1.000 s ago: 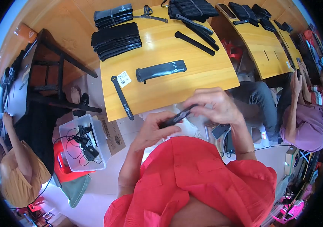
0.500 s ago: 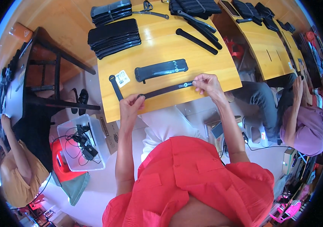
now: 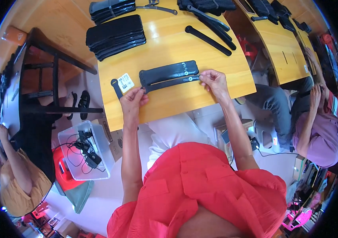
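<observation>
Left hand: I see my left hand (image 3: 132, 99) pinched on the near-left end of a narrow black strap (image 3: 169, 83), fingers curled, thumb and forefinger closed on the tip. Nothing else is in it.

Right hand: my right hand (image 3: 213, 80) has the strap's other end, fingertips nipped together on it near a small pale round mark. The rest of the hand is lightly curled, the palm off the wood.

Strap position: the narrow black strap lies flat on the yellow wooden tabletop (image 3: 200, 51), stretched between both hands, close to the near edge.

Long axis: it runs left to right across me, the right end tilted slightly away, so each hand sits at one end and neither is nearer than the other; the strap's middle lies straight ahead between them.

Neighbour: a wider black band (image 3: 168, 72) lies just beyond the strap, parallel to it, the two touching or very nearly so along their length. I cannot tell whether they overlap.

Left end clutter: a small white label (image 3: 126, 82) and another thin black strap (image 3: 116, 88) sit just beside my left hand, near the tabletop's left edge.

Further back: a stack of black bands (image 3: 115, 36) on the far left, loose long black straps (image 3: 208, 40) on the far right, well apart from my hands.

Off the tabletop: a clear plastic bin with cables (image 3: 82, 148) stands on the floor to my left; a person in a purple shirt (image 3: 319, 131) sits at the right.
</observation>
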Demonstrator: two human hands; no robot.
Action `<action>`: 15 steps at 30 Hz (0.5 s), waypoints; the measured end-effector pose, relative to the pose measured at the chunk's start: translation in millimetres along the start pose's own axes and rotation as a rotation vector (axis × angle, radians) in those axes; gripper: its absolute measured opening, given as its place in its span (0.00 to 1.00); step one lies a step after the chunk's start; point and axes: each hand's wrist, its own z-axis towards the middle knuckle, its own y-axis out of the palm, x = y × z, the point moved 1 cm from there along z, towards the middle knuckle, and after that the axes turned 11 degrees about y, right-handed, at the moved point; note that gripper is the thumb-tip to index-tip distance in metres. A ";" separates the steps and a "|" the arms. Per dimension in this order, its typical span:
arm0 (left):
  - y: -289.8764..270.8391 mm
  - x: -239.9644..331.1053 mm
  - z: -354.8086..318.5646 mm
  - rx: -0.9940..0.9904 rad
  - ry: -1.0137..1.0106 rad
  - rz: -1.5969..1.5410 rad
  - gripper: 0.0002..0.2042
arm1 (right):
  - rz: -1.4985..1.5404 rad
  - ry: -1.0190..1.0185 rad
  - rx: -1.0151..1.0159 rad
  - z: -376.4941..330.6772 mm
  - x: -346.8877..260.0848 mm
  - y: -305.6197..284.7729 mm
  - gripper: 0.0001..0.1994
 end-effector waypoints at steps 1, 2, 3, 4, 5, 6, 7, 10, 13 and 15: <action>-1.1 -3.4 1.7 0.018 0.036 0.013 0.06 | 0.006 0.002 -0.007 0.4 1.1 0.1 0.05; -1.9 -6.2 3.0 0.036 0.073 0.026 0.06 | 0.007 0.005 -0.004 1.0 1.6 0.9 0.05; -1.4 -8.7 4.0 0.031 0.071 0.026 0.06 | 0.022 0.005 -0.004 1.8 1.3 1.8 0.05; -1.1 -10.3 5.1 0.053 0.114 0.104 0.06 | 0.037 0.005 -0.004 2.9 0.8 2.5 0.05; -0.3 -11.0 6.1 0.075 0.158 0.182 0.06 | 0.037 0.005 0.001 4.7 0.4 2.4 0.05; 1.3 -11.5 6.3 0.072 0.157 0.182 0.06 | 0.025 0.004 0.002 6.6 0.1 2.3 0.05; 3.0 -11.7 6.3 0.090 0.184 0.209 0.06 | 0.012 0.003 0.002 8.1 -0.1 2.9 0.05; 8.6 -12.0 5.3 0.130 0.251 0.275 0.06 | -0.034 -0.040 0.059 10.0 -1.1 8.6 0.04; 14.5 -10.5 3.8 0.165 0.301 0.329 0.06 | 0.021 -0.093 0.113 15.5 10.5 10.1 0.05; 16.4 -10.7 4.0 0.177 0.318 0.343 0.06 | 0.037 -0.099 0.142 17.4 17.8 11.6 0.04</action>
